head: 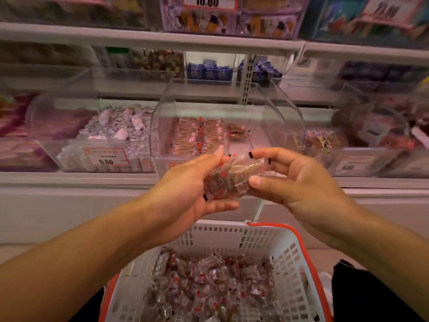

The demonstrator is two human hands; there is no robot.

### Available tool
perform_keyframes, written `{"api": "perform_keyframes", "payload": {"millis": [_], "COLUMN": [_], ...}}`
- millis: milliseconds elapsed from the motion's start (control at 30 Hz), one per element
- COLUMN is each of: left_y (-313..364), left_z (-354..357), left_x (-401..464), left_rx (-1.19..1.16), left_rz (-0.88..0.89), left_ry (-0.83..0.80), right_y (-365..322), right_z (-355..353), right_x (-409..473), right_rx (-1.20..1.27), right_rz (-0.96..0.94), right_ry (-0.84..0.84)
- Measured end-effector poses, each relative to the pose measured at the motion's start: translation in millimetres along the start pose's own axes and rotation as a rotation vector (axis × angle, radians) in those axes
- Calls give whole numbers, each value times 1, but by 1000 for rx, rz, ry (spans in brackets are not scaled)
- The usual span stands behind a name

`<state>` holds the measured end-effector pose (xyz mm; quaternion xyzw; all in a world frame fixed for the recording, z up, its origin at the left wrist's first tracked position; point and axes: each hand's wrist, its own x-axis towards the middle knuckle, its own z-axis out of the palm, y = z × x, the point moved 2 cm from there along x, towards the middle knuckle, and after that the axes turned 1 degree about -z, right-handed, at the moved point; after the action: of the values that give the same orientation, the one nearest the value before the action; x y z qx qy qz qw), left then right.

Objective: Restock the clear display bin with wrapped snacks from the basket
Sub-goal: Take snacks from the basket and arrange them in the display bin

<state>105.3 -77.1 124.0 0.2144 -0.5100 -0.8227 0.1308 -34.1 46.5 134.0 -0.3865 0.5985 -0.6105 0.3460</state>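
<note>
We held a small bundle of wrapped snacks (228,176) up between both hands, just in front of the clear display bin (209,108) and above the basket (285,259). Our left hand (185,189) cupped the bundle from below and from the left, fingers curled round it, while our right hand (294,180) pinched its right end between thumb and fingertips; both were clamped on the same bundle, which touched neither the bin nor the basket.

Behind the bundle, the clear display bin stood on the shelf (76,176) with its curved lid raised. Inside it we saw stacked snacks (197,135) in neat upright rows along the left and middle, and only a few loose pieces further right, with bare floor showing there (so the bin looked roughly half filled, by our reckoning). Below our forearms the basket, white with a red rim, was heaped with many loose snacks (209,287) in the same clear wrapping, so we judged that a good deal of restocking remained: this handful had yet to go in, and many more after it.

To the left of the bin a neighbouring bin (111,145) held silvery wrapped sweets behind a price label (105,156); to the right another bin (325,140) held brown packs. Above, blurred, sat an upper shelf (148,40) with more goods and price cards
</note>
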Motion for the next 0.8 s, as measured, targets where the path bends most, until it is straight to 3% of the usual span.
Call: {"api": "perform_keyframes", "payload": {"millis": [133, 367, 567, 700, 800], "left_y": [-4, -5, 2, 6, 4], "left_z": [3, 1, 0, 0, 2], "left_x": [5, 9, 10, 11, 8], "left_rx": [150, 188, 331, 212, 53], "left_rz": [68, 73, 167, 245, 243], "left_ry": [76, 2, 40, 135, 111], "right_y": [0, 6, 0, -2, -4], "right_z": [14, 27, 22, 22, 21], "right_x": [-2, -8, -6, -6, -3], "right_rx": [-274, -363, -353, -316, -232], "right_rz": [-83, -134, -144, -172, -188], "right_ry": [20, 58, -49, -21, 22]}}
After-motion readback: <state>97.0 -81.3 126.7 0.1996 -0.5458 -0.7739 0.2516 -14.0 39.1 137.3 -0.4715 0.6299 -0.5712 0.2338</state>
